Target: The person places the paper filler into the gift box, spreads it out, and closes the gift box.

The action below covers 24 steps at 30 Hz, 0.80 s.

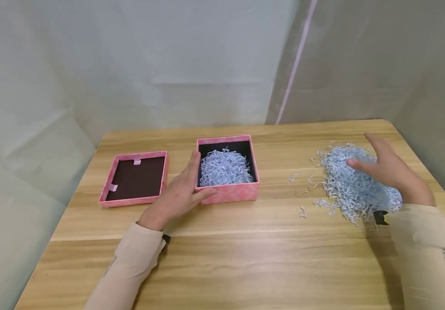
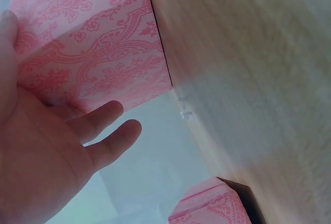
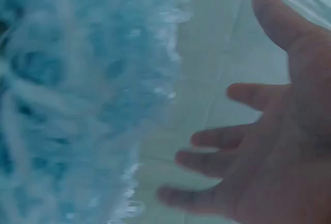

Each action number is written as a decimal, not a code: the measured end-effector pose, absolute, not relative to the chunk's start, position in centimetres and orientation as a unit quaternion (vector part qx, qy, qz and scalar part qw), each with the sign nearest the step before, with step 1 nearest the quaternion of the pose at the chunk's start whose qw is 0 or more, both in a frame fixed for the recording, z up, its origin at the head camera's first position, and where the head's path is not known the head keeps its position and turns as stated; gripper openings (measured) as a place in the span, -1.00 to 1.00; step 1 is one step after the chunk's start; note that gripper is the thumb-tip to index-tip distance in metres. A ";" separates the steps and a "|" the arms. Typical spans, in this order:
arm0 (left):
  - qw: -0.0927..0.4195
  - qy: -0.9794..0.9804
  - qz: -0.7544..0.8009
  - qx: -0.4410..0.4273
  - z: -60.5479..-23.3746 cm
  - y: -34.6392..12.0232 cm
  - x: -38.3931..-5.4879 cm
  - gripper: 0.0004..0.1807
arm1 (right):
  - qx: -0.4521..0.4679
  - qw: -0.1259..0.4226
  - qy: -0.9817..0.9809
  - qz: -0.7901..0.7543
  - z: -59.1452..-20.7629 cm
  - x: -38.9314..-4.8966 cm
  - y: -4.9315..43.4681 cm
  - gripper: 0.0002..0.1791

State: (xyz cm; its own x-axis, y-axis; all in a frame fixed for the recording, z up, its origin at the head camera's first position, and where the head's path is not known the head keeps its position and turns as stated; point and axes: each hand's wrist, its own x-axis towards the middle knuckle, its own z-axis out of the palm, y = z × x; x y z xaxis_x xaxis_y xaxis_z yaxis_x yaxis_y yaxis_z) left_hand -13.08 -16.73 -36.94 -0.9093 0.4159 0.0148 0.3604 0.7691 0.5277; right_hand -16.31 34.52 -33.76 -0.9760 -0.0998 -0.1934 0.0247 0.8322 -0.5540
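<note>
My left hand (image 1: pixel 176 199) rests at the front left corner of an open pink patterned box (image 1: pixel 232 192), thumb along its front, fingers up its left side. In the left wrist view two of those fingers (image 2: pixel 111 144) stick out straight, off the pink wall. Pale blue shredded paper (image 1: pixel 225 168) fills the lower part of the box's black inside. Over on the right, my right hand (image 1: pixel 394 170) hovers above a loose heap of the same shredded paper (image 1: pixel 346 185), fingers spread and nothing in its grasp. The right wrist view shows the spread fingers (image 3: pixel 207 162) beside the blurred heap.
The box's pink lid (image 1: pixel 137 176) lies upturned at the left, dark inside, with two small light tabs. Stray paper shreds (image 1: pixel 302 212) are scattered between box and heap. A pale curtain (image 1: pixel 168 64) hangs behind the wooden table (image 1: pixel 245 258).
</note>
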 end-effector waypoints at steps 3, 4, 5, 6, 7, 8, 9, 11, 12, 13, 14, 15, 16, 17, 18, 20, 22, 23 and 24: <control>0.052 0.939 0.271 0.204 -37.0 -16.8 -13.0 0.20 | -0.008 0.166 0.952 -0.258 -34.7 -16.5 34.8 0.33; 0.054 0.939 0.272 0.202 -37.0 -16.8 -12.9 0.19 | -0.006 0.180 0.952 -0.247 -35.0 -16.5 34.8 0.36; 0.054 0.939 0.273 0.203 -37.0 -16.8 -12.9 0.18 | -0.004 0.192 0.951 -0.241 -35.3 -16.5 34.7 0.38; 0.054 0.938 0.274 0.203 -37.0 -16.9 -12.9 0.18 | -0.005 0.201 0.951 -0.234 -35.5 -16.6 34.7 0.39; 0.053 0.938 0.275 0.204 -37.0 -16.9 -12.9 0.17 | -0.006 0.212 0.949 -0.232 -35.8 -16.5 34.6 0.41; 0.053 0.938 0.276 0.204 -37.1 -16.9 -12.9 0.16 | -0.010 0.221 0.947 -0.231 -36.0 -16.5 34.6 0.41; 0.053 0.938 0.276 0.204 -37.1 -16.9 -12.9 0.16 | -0.014 0.229 0.946 -0.230 -36.2 -16.4 34.5 0.41; 0.050 0.938 0.275 0.206 -37.0 -16.9 -12.9 0.16 | -0.025 0.238 0.944 -0.226 -36.5 -16.5 34.4 0.39; 0.050 0.938 0.274 0.206 -37.0 -16.9 -12.8 0.16 | -0.031 0.238 0.945 -0.223 -36.6 -16.5 34.4 0.37; 0.049 0.939 0.272 0.206 -37.0 -16.8 -12.8 0.17 | -0.040 0.235 0.946 -0.221 -36.7 -16.6 34.4 0.32; 0.048 0.939 0.271 0.207 -37.0 -16.8 -12.9 0.17 | -0.046 0.227 0.948 -0.216 -36.8 -16.7 34.4 0.26; 0.046 0.939 0.270 0.208 -37.0 -16.8 -12.9 0.17 | -0.052 0.217 0.952 -0.209 -36.8 -16.8 34.4 0.19; 0.045 0.939 0.269 0.209 -37.0 -16.8 -12.9 0.18 | -0.057 0.207 0.955 -0.203 -36.9 -16.9 34.4 0.12; 0.044 0.939 0.269 0.209 -37.0 -16.8 -12.9 0.18 | -0.061 0.197 0.958 -0.199 -36.9 -17.0 34.4 0.03; 0.044 0.939 0.268 0.210 -37.0 -16.8 -12.9 0.17 | -0.063 0.188 0.960 -0.195 -36.9 -17.1 34.4 -0.05; 0.045 0.939 0.268 0.210 -37.0 -16.8 -13.0 0.17 | -0.064 0.174 0.963 -0.194 -36.8 -17.2 34.5 -0.16; 0.047 0.939 0.270 0.209 -36.9 -16.8 -13.0 0.17 | -0.063 0.163 0.965 -0.195 -36.8 -17.2 34.5 -0.23; 0.048 0.938 0.272 0.208 -37.0 -16.8 -13.0 0.17 | -0.062 0.157 0.966 -0.198 -36.7 -17.2 34.6 -0.26; 0.049 0.938 0.273 0.209 -37.0 -16.8 -13.0 0.17 | -0.058 0.153 0.966 -0.202 -36.6 -17.2 34.6 -0.27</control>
State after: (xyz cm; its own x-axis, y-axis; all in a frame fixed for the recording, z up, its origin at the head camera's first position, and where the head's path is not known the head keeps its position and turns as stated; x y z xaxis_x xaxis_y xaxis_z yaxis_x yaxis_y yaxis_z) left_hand -13.04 -16.76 -36.98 -0.9080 0.4182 0.0230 0.3652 0.7636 0.5324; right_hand -17.23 34.61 -36.60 -0.9464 -0.1746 -0.2717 -0.0509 0.9114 -0.4084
